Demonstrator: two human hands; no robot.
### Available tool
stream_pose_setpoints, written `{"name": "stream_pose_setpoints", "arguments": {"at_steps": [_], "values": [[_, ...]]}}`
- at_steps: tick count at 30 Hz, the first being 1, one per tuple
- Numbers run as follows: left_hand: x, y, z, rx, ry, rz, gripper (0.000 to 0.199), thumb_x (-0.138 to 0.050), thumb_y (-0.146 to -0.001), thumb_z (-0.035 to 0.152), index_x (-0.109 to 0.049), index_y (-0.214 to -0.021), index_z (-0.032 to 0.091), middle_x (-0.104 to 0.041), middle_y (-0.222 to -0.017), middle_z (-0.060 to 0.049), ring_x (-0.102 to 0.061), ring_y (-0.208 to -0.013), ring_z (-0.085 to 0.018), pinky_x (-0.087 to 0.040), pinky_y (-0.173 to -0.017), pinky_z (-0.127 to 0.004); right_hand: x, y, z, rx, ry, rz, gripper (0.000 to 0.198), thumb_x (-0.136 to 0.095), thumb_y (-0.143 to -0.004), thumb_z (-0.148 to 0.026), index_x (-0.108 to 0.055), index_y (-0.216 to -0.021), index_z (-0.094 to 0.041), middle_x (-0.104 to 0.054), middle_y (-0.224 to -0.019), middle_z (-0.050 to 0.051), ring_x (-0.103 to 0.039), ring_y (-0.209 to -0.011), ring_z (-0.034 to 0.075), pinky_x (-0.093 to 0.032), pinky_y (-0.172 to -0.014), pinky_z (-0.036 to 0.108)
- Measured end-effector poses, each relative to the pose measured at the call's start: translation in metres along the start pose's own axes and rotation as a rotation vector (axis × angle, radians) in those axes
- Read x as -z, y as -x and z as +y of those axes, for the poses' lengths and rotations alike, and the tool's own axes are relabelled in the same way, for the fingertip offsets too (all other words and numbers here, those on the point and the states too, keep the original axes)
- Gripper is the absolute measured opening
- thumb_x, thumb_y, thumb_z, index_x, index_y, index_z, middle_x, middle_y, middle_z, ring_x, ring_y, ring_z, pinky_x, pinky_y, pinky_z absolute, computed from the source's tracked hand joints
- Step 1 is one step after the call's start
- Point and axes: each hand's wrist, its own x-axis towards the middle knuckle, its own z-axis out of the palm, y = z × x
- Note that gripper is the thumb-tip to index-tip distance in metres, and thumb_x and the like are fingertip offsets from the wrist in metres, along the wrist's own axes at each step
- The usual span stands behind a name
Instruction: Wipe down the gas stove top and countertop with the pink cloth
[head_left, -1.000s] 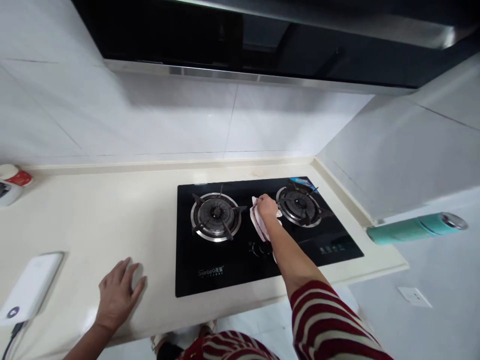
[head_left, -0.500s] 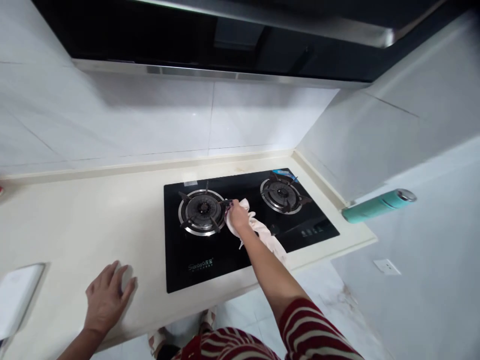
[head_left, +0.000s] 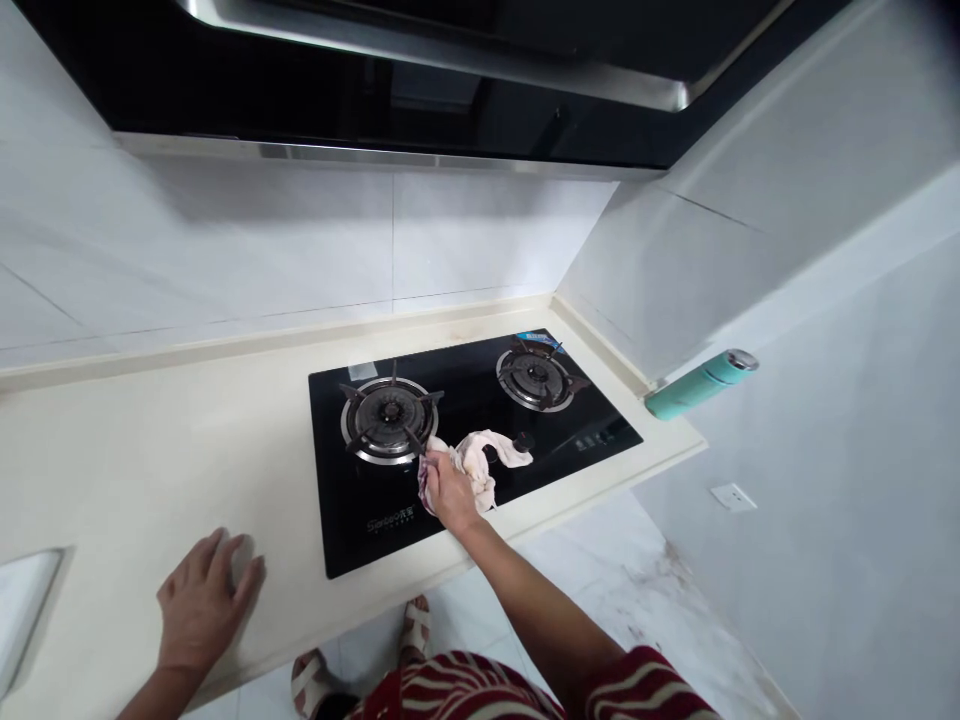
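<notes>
Nearby, knob [head_left: 523, 441] beside cloth [head_left: 478, 462]; bottle [head_left: 691, 389] on counter [head_left: 187, 430].

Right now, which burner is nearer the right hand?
The left burner: the right hand grips the cloth near that burner's rim, while the right burner sits farther off.

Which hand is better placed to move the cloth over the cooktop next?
Right, I'd judge: the right hand grips the pale cloth on the cooktop, near the left burner. The left hand rests on the countertop, off the cooktop and apart from the cloth.
</notes>
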Motion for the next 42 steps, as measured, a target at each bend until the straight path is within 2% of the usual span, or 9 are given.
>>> {"name": "stream_pose_setpoints", "arguments": {"at_steps": [11, 17, 20, 25, 30, 34, 37, 39, 42], "values": [[-0.004, 0.001, -0.004, 0.0, 0.016, 0.009, 0.051, -0.034, -0.094, 0.051, -0.061, -0.124, 0.02, -0.052, -0.144, -0.016, -0.045, -0.133, -0.034, -0.037, -0.106, -0.053, -0.031, 0.063, -0.037, 0.019, -0.589, -0.011, 0.02, -0.043, -0.093, -0.036, -0.059, -0.092, -0.024, -0.059, -0.07, -0.004, -0.052, -0.059, 0.014, -0.044, -0.059, 0.025], [-0.009, 0.004, -0.006, -0.036, 0.046, 0.071, 0.046, -0.04, -0.095, 0.05, -0.062, -0.123, 0.02, -0.052, -0.143, -0.017, -0.044, -0.134, -0.035, -0.036, -0.105, -0.053, 0.005, 0.05, -0.018, 0.129, -0.169, 0.224, 0.032, -0.051, -0.091, -0.048, -0.067, -0.101, -0.023, -0.064, -0.1, 0.008, -0.057, -0.101, 0.024, -0.043, -0.096, 0.042], [-0.011, 0.007, -0.006, -0.036, 0.045, 0.076, 0.044, -0.042, -0.095, 0.049, -0.062, -0.122, 0.021, -0.053, -0.142, -0.016, -0.044, -0.135, -0.033, -0.034, -0.107, -0.051, 0.008, 0.049, 0.016, 0.015, 0.037, 0.26, 0.051, -0.044, -0.094, -0.055, -0.064, -0.124, -0.02, -0.055, -0.13, 0.016, -0.046, -0.127, 0.033, -0.034, -0.107, 0.052], [-0.011, 0.008, -0.006, -0.045, 0.031, 0.074, 0.044, -0.045, -0.094, 0.048, -0.063, -0.122, 0.019, -0.055, -0.141, -0.017, -0.045, -0.133, -0.033, -0.034, -0.106, -0.05, -0.024, 0.06, 0.026, -0.039, 0.147, 0.02, 0.074, -0.038, -0.096, -0.059, -0.036, -0.153, -0.011, -0.033, -0.157, 0.022, -0.018, -0.151, 0.038, -0.022, -0.116, 0.057], [-0.009, 0.007, -0.004, -0.032, 0.041, 0.059, 0.042, -0.047, -0.094, 0.046, -0.064, -0.121, 0.019, -0.055, -0.141, -0.017, -0.045, -0.134, -0.032, -0.032, -0.107, -0.049, -0.058, 0.062, -0.054, 0.207, 0.177, -0.287, 0.1, -0.064, -0.077, -0.071, -0.038, -0.151, -0.008, -0.024, -0.162, 0.023, -0.012, -0.152, 0.04, -0.014, -0.121, 0.055], [-0.008, 0.007, -0.005, -0.03, 0.053, 0.056, 0.044, -0.047, -0.093, 0.048, -0.064, -0.122, 0.019, -0.055, -0.141, -0.017, -0.044, -0.135, -0.033, -0.032, -0.107, -0.049, -0.084, 0.062, -0.114, 0.528, 0.144, -0.352, 0.066, -0.066, -0.08, -0.058, -0.056, -0.129, -0.013, -0.05, -0.142, 0.017, -0.04, -0.134, 0.034, -0.027, -0.115, 0.049], [-0.007, 0.006, -0.005, -0.026, 0.045, 0.051, 0.045, -0.046, -0.094, 0.048, -0.063, -0.122, 0.019, -0.055, -0.141, -0.017, -0.045, -0.134, -0.033, -0.033, -0.106, -0.049, -0.094, 0.064, -0.123, 0.648, 0.137, -0.335, 0.037, -0.063, -0.084, -0.044, -0.061, -0.11, -0.018, -0.061, -0.122, 0.01, -0.05, -0.113, 0.027, -0.037, -0.103, 0.044], [-0.007, 0.006, -0.005, -0.029, 0.035, 0.055, 0.045, -0.045, -0.094, 0.048, -0.063, -0.122, 0.019, -0.055, -0.141, -0.017, -0.045, -0.134, -0.033, -0.033, -0.106, -0.048, -0.09, 0.063, -0.111, 0.627, 0.148, -0.322, 0.032, -0.062, -0.084, -0.043, -0.061, -0.105, -0.018, -0.061, -0.117, 0.009, -0.05, -0.108, 0.027, -0.039, -0.097, 0.043], [-0.008, 0.006, -0.005, -0.024, 0.039, 0.054, 0.044, -0.045, -0.094, 0.048, -0.063, -0.122, 0.02, -0.055, -0.142, -0.016, -0.045, -0.134, -0.032, -0.033, -0.106, -0.048, -0.067, 0.054, -0.077, 0.41, 0.222, -0.275, 0.028, -0.06, -0.086, -0.04, -0.061, -0.102, -0.018, -0.061, -0.115, 0.011, -0.049, -0.105, 0.028, -0.039, -0.094, 0.044]]}}
